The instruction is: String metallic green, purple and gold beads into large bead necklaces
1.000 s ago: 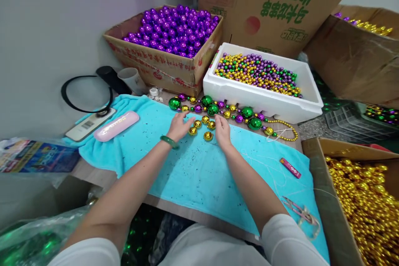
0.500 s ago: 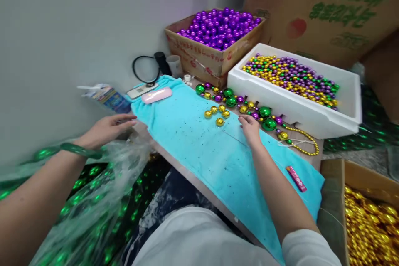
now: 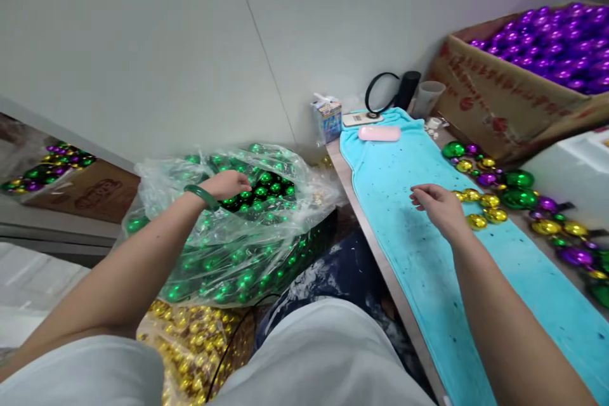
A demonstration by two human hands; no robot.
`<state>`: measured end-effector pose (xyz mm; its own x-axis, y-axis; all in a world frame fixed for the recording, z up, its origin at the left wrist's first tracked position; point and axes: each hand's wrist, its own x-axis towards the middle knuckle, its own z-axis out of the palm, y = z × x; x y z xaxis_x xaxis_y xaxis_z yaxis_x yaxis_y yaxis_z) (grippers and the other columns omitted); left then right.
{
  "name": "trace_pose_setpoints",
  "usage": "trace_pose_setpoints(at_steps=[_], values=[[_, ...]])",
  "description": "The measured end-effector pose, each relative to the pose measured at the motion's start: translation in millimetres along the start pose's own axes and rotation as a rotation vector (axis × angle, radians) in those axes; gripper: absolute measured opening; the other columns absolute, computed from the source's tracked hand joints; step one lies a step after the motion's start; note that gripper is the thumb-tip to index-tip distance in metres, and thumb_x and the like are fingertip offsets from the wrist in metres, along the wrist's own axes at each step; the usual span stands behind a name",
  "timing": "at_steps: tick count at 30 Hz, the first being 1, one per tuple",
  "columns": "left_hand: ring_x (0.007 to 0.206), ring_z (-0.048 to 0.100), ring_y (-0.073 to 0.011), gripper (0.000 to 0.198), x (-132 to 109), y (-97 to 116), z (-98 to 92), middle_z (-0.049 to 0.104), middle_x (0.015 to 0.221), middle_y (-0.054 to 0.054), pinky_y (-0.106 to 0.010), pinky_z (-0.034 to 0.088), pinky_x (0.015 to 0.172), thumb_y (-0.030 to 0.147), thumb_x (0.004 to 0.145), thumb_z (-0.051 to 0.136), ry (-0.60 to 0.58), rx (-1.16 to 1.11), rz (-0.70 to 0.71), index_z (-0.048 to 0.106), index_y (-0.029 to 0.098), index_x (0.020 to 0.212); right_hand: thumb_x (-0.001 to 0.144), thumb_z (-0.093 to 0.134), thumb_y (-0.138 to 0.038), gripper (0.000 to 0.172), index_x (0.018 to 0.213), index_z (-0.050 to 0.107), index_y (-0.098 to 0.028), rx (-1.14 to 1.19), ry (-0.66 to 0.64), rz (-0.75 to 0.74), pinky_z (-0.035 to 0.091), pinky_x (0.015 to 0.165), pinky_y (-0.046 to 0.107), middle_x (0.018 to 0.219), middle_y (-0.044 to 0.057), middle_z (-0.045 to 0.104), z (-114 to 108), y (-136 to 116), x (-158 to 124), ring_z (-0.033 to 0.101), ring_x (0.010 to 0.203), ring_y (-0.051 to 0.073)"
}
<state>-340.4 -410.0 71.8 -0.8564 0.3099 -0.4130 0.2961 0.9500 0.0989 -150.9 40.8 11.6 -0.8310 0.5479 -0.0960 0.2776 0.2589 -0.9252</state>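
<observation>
My left hand, with a green bangle at the wrist, hovers at the mouth of a clear plastic bag full of shiny green balls. Its fingers are loosely bent and apart, and no ball shows in them. Above the turquoise towel is my right hand, fingertips drawn together; whatever they may pinch is too small to make out. Just right of that hand, several gold balls lie on the towel, partly hidden behind it.
Along the table's far side runs a string of large green, purple and gold beads. Behind it stand a white foam box and a carton of purple balls. A pink case lies near a phone. Gold beads sit below the green bag.
The view has turned left. My left hand has moved from beside the table edge to over the green balls. My right hand is now left of the gold balls.
</observation>
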Motion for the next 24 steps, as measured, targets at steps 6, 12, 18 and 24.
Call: trace_pose_setpoints(at_steps=[6, 12, 18, 24], values=[[0.086, 0.064, -0.0225, 0.024, 45.3, -15.0, 47.5, 0.072, 0.092, -0.006, -0.026, 0.046, 0.071, 0.037, 0.073, 0.053, -0.115, -0.001, 0.083, 0.068, 0.023, 0.084, 0.075, 0.056, -0.034, 0.02, 0.08, 0.068, -0.017, -0.207, -0.222, -0.091, 0.049, 0.062, 0.03, 0.071, 0.005, 0.068, 81.7, -21.4, 20.2, 0.062, 0.064, 0.017], [0.105, 0.058, -0.0328, 0.054, 58.3, -31.0, 89.4, 0.059, 0.12, -0.017, -0.037, 0.045, 0.085, 0.038, 0.065, 0.069, -0.099, 0.053, 0.056, 0.06, 0.017, 0.115, 0.082, 0.055, -0.026, 0.017, 0.088, 0.071, -0.023, -0.433, -0.543, -0.407, 0.046, 0.083, 0.036, 0.094, 0.005, 0.073, 192.9, -70.2, 5.1, 0.064, 0.088, 0.024], [0.112, 0.05, -0.0384, 0.063, 48.1, -27.5, 126.1, 0.053, 0.122, -0.019, -0.047, 0.041, 0.089, 0.059, 0.076, 0.058, -0.001, 0.177, 0.052, 0.054, 0.017, 0.123, 0.089, 0.04, -0.012, 0.034, 0.109, 0.065, -0.021, -0.718, -0.933, -0.644, 0.044, 0.09, 0.028, 0.116, 0.006, 0.066, 319.1, -85.9, -5.3, 0.06, 0.107, 0.02], [0.101, 0.054, -0.0392, 0.078, 54.7, -19.1, 151.5, 0.058, 0.109, -0.025, -0.046, 0.043, 0.081, 0.069, 0.082, 0.039, 0.025, 0.1, 0.016, 0.046, 0.008, 0.129, 0.076, 0.065, -0.024, 0.053, 0.128, 0.053, -0.016, -1.161, -1.021, -0.389, 0.049, 0.085, 0.04, 0.128, 0.021, 0.054, 351.5, -45.0, -13.5, 0.061, 0.107, 0.032]])
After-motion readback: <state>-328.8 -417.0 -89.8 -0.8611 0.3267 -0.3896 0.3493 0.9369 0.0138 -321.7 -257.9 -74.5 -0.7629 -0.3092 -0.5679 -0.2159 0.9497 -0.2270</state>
